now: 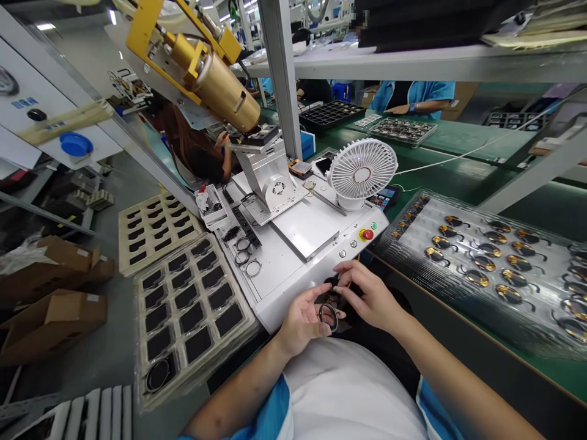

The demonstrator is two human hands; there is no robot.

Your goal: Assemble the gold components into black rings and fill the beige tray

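Observation:
My left hand (300,321) is closed around a dark, shiny ring-shaped watch case (336,319), holding it with its opening facing up. Close above it, my right hand (369,296) has thumb and fingers pinched at a small dark part (334,283), whose kind I cannot make out. The left fingertips also reach that part. Both hands are in front of the white machine's near edge (293,299). On the machine top lie several similar rings (253,268), beside a black strip (245,226) of small slots.
A white fan (362,174) stands behind a red stop button (367,234). The gold press head (224,91) overhangs a metal fixture (275,183). Beige trays (137,342) are stacked left; a clear tray (440,269) of parts with flex cables lies right. Co-workers sit beyond.

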